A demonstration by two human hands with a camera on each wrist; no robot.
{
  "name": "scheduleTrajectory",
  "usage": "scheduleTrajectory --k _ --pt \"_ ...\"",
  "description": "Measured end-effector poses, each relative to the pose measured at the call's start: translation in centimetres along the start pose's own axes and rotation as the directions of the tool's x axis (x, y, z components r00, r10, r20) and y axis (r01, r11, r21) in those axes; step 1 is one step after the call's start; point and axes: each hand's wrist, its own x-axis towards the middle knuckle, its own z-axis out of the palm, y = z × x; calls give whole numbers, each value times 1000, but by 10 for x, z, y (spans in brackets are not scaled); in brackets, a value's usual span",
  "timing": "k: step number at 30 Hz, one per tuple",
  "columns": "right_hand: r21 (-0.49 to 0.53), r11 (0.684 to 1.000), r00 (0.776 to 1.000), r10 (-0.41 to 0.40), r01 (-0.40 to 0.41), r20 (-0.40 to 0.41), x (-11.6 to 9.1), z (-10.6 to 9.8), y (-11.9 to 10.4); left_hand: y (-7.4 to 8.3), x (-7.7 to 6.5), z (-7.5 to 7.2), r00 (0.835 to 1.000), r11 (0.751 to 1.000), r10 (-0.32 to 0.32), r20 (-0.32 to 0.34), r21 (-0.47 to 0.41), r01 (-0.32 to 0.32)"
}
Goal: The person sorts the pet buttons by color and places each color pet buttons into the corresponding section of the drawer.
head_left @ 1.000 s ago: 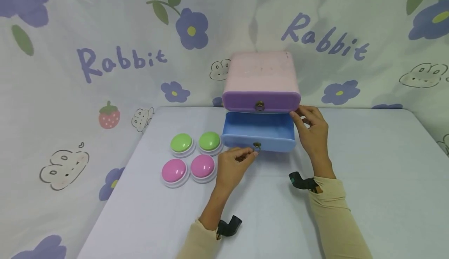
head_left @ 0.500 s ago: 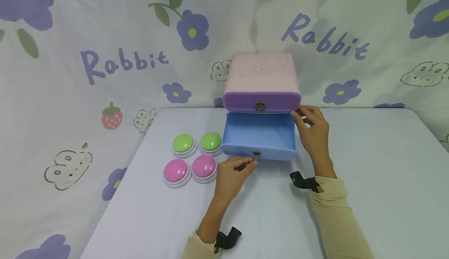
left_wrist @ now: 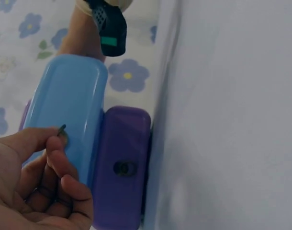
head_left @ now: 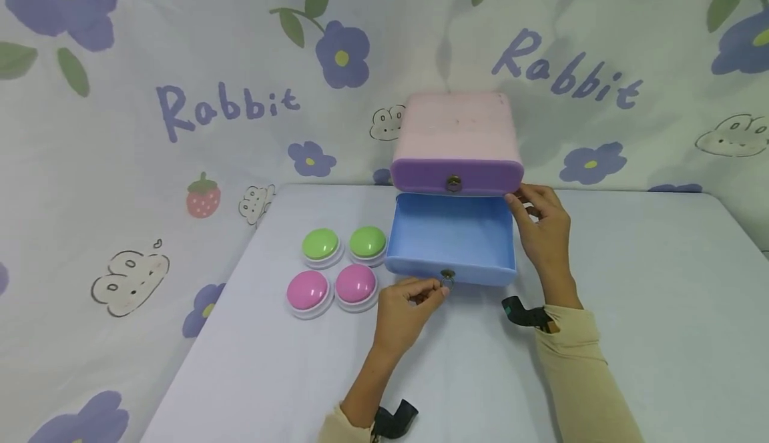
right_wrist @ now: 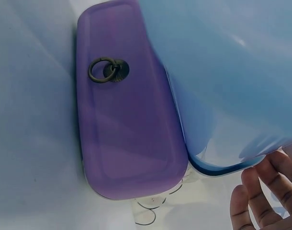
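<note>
A small drawer cabinet (head_left: 458, 126) stands against the backdrop, with a pale pink top and a closed purple upper drawer. Its blue drawer (head_left: 450, 273) is pulled well out, and its inside shows bare. With thumb and fingertips my left hand (head_left: 402, 316) pinches the ring pull (head_left: 447, 283) on that drawer's front. My right hand (head_left: 547, 236) holds the cabinet's right edge between thumb and fingers; the thumb is hidden in the right wrist view. Beneath the blue drawer, a closed lower purple drawer (right_wrist: 131, 120) with a brass ring (right_wrist: 103, 70) shows in both wrist views.
Left of the blue drawer are two green push buttons (head_left: 320, 244) and two pink push buttons (head_left: 308, 291) on white bases. The nearer green one sits close to the drawer's left side. A white cloth covers the table (head_left: 649, 323); a patterned fabric backdrop (head_left: 228, 29) hangs behind.
My left hand has drawn the blue drawer further out toward me by its ring. My right hand keeps its place on the cabinet's edge. The head view has shifted slightly left.
</note>
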Motion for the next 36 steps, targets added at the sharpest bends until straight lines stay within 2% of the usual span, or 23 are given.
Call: scheduleTrajectory --k 3,7,10,13,15,17,20,22,25,27,29,36 --pt "-7 1000 1000 0 0 -1 -2 1 0 -4 -4 -1 1000 1000 6 0 9 -6" --pt "-3 1000 1000 3 -3 -7 -3 1 -1 -7 -10 -11 998 993 59 6 99 -60" --pt "0 1000 1000 16 -16 -9 -6 -1 0 -7 -14 -35 993 980 114 -26 165 -108" --pt "-8 1000 1000 27 -27 -6 -10 -4 0 -11 -15 -68 985 976 141 -103 184 -120" --pt "-16 999 1000 30 -30 -1 -12 -6 0 -20 -16 -92 978 973 127 -166 214 -90" --pt "-17 999 1000 29 -29 1 -12 -7 0 -32 -17 -114 969 964 73 -234 266 -8" --pt "-18 999 1000 29 -29 0 -12 -9 0 -50 -20 -143 953 928 -38 -302 344 146" --pt "-18 999 1000 30 -30 -2 -12 -9 0 -60 -23 -157 944 890 -121 -306 389 240" --pt "-14 999 1000 29 -29 -6 -11 -9 -1 -72 -29 -172 939 835 -228 -256 445 324" --pt "-10 1000 1000 25 -25 -9 -11 -8 -1 -79 -31 -176 935 805 -273 -225 479 351" --pt "-5 1000 1000 24 -25 -11 -10 -7 -2 -83 -32 -178 932 789 -288 -218 498 360" --pt "15 1000 1000 21 -21 -4 -10 2 -6 -92 -32 -185 934 784 -227 -278 516 344"
